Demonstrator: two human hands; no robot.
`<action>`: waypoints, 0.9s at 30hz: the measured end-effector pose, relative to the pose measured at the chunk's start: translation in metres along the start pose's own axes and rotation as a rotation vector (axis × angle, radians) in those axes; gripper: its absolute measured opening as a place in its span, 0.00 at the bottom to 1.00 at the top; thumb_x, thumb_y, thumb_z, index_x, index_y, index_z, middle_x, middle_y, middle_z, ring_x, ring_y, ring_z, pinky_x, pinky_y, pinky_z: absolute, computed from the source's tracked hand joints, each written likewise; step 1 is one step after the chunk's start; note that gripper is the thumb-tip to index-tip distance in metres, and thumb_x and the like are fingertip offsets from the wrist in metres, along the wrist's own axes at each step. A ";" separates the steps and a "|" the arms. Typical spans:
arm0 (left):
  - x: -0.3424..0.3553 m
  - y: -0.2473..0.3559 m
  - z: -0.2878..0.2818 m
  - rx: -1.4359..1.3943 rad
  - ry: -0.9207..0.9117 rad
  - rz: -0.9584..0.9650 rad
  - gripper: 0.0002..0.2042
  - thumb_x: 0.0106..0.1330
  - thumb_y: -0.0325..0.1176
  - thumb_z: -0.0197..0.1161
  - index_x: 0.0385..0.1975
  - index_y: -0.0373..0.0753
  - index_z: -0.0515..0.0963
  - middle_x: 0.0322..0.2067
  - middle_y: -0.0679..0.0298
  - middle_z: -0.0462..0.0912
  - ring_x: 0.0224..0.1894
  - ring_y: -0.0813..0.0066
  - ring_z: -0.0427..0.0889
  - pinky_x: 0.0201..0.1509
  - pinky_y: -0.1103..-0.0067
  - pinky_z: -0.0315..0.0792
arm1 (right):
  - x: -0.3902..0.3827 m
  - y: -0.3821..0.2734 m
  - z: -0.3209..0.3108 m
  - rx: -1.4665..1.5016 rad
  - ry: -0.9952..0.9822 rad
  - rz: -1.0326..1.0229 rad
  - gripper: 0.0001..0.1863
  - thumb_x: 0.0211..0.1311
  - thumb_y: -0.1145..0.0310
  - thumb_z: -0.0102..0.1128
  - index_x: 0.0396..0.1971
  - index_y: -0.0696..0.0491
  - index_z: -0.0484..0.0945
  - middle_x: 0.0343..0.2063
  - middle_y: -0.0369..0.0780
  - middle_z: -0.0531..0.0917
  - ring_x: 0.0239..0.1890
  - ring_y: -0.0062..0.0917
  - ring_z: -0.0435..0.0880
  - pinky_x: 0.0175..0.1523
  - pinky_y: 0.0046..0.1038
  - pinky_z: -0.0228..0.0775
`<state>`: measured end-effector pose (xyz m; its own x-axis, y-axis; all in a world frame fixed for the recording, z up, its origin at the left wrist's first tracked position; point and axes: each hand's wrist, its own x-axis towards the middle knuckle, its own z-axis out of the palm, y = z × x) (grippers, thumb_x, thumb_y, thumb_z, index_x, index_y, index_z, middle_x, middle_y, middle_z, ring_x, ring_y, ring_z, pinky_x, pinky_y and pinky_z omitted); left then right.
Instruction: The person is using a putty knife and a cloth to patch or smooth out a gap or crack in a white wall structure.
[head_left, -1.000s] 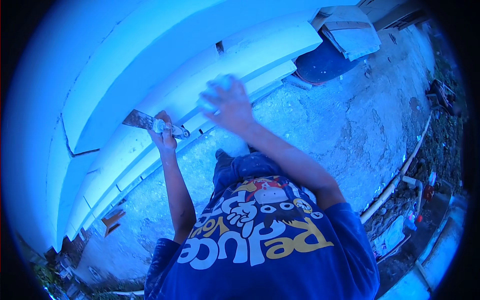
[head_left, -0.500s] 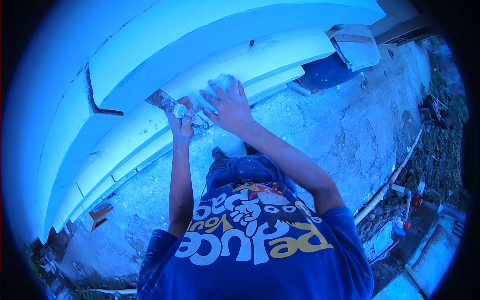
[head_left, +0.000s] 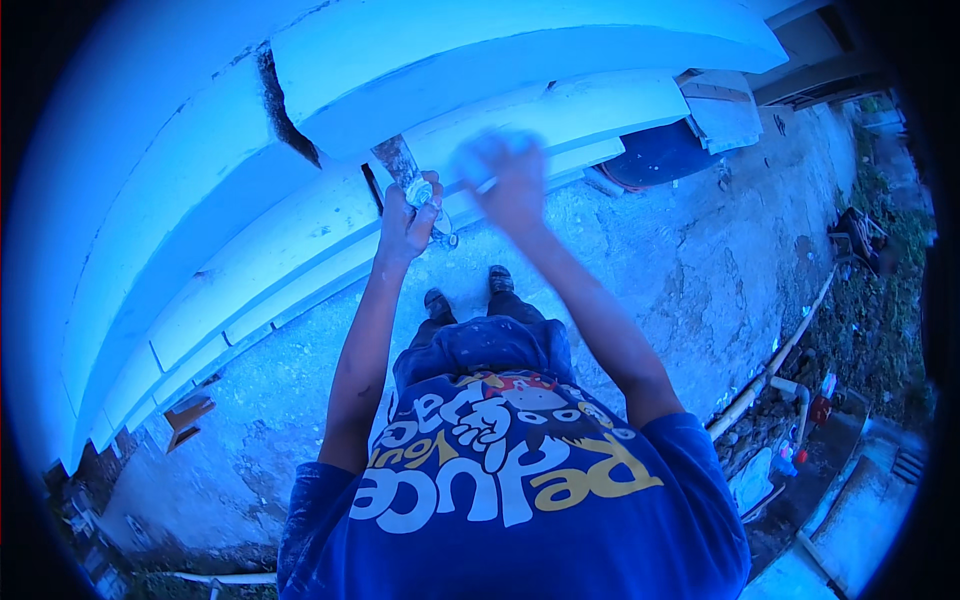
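downward, wearing a dark blue printed shirt (head_left: 540, 555) and blue trousers (head_left: 485, 345), facing a long pale ledge (head_left: 530, 60). on the near side of that ledge, gripping a scraper (head_left: 396, 155) in the left hand (head_left: 408, 228), with fingers clamped around the handle, beside a whitish lump (head_left: 418, 192). pointing the flat, stained blade up toward the ledge's lower edge; cannot tell touching from just short. also before the ledge, farther toward its right end, holding up the right hand (head_left: 515, 180), blurred; cannot tell about the fingers, apart or together, nor about anything held there. standing lower down in dark shoes (head_left: 500, 280), out from the ledge on rough ground (head_left: 650, 260). left of the ledge's middle, see a dark, jagged gap (head_left: 285, 110) cutting into it. farther off, below the ledge's right end, find a dark round tub (head_left: 655, 155) and a pale panel (head_left: 725, 112); off its left end, a brown wooden piece (head_left: 187, 422). across from the ledge, well apart, see a long pale pipe (head_left: 742, 402).
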<state>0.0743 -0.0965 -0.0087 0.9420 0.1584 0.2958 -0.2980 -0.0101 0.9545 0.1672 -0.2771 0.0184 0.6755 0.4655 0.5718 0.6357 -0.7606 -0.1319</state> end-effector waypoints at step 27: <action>-0.011 0.053 -0.088 0.583 -0.162 0.006 0.13 0.58 0.40 0.63 0.25 0.34 0.79 0.24 0.51 0.80 0.29 0.51 0.81 0.35 0.64 0.73 | 0.014 0.124 -0.027 -0.370 0.099 0.351 0.21 0.60 0.40 0.63 0.43 0.38 0.89 0.45 0.36 0.87 0.44 0.42 0.80 0.55 0.41 0.68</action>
<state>0.0348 -0.0122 0.0354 0.9658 0.0051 0.2593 -0.2126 -0.5574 0.8025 0.2453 -0.3776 0.0321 0.7747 0.1223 0.6204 0.1906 -0.9807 -0.0447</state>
